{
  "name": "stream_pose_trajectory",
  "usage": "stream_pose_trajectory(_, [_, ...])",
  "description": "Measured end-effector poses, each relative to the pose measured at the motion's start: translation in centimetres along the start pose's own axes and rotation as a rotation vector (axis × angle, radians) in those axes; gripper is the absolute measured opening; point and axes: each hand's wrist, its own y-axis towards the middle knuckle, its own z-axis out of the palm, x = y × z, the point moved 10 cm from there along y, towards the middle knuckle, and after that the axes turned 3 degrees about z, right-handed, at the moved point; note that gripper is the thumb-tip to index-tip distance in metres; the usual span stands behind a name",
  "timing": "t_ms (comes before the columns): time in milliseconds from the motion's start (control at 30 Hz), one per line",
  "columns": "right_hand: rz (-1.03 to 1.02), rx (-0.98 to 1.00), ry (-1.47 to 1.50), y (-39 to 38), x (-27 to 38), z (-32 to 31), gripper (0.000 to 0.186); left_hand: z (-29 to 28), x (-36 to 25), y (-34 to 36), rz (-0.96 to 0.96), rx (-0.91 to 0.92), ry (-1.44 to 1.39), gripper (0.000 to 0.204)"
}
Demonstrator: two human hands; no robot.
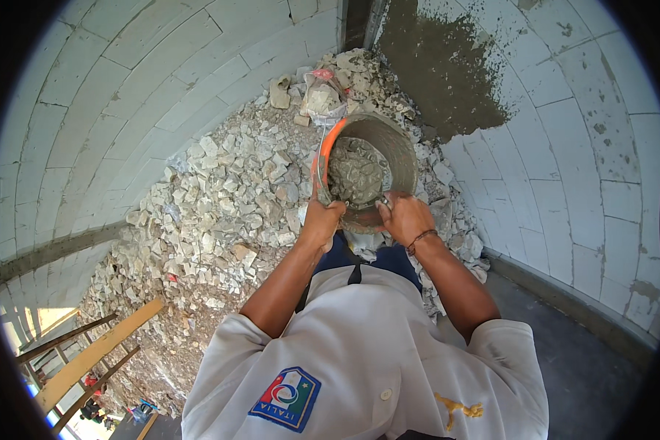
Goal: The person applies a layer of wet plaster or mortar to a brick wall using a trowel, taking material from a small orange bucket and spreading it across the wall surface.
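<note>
An orange bucket (331, 143), its inner wall coated grey, is tilted so that its mouth faces me. Wet grey mortar (359, 172) lies inside in a lumpy heap. My left hand (321, 221) is closed on the bucket's near left rim. At the near right of the mouth, my right hand (407, 218) is curled with its fingers bent. A small greyish piece shows by its fingertips, mostly hidden, so I cannot make out what it is.
Broken rubble (227, 183) covers the floor around the bucket. A torn bag (323, 99) lies beyond it. Wet mortar (447, 73) coats part of the right block wall (550, 147). Another block wall (139, 88) rises at left. Wooden planks (103, 352) lean at lower left.
</note>
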Motion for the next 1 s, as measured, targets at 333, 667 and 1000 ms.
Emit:
stream_pose_trajectory(333, [0.036,-0.071,0.004,0.0,-5.7,2.2,0.031,1.6,6.8,0.9,-0.033,0.001,-0.114,0.029])
stream_pose_trajectory(667, [-0.139,-0.006,0.077,-1.7,-7.8,6.5,0.027,-3.8,16.6,-2.5,-0.109,-0.254,-0.272,0.036])
stream_pose_trajectory(1000, [-0.740,0.135,0.405,-8.5,-13.5,-2.0,0.029,-2.5,22.7,-15.2,-0.085,-0.657,-0.595,0.019])
